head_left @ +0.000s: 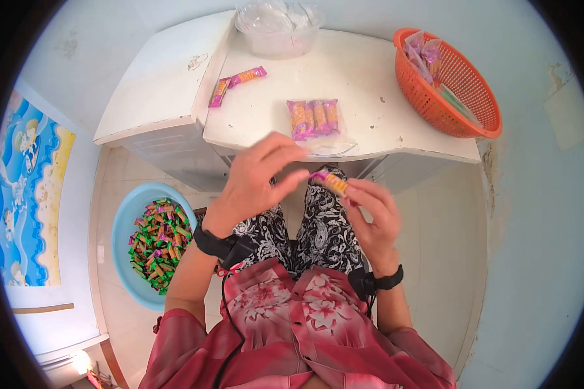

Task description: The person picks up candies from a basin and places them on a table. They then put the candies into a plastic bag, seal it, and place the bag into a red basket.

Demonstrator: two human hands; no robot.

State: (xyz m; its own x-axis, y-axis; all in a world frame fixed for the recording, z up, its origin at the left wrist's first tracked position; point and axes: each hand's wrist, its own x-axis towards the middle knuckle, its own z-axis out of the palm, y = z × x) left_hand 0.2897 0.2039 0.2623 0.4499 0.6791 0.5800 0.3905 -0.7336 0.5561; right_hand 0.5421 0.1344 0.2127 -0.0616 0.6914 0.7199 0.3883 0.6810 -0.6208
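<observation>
My right hand (373, 217) pinches a small snack bar in a purple and orange wrapper (331, 182), held over my lap just off the table's front edge. My left hand (259, 178) is beside the bar's other end, fingers apart and slightly blurred, with nothing visible in it. Beyond the hands, a clear zip bag (331, 148) lies on the white table, its opening towards me. Several purple-wrapped bars (313, 118) lie side by side in that bag. Two loose bars (245, 76) rest farther back on the left, touching end to end.
An orange basket (409, 81) with filled bags stands at the table's right. At the back is a clear plastic tub (279, 44) holding clear bags. On the floor to my left, a light blue basin (124, 223) holds many green and purple-wrapped bars (159, 246).
</observation>
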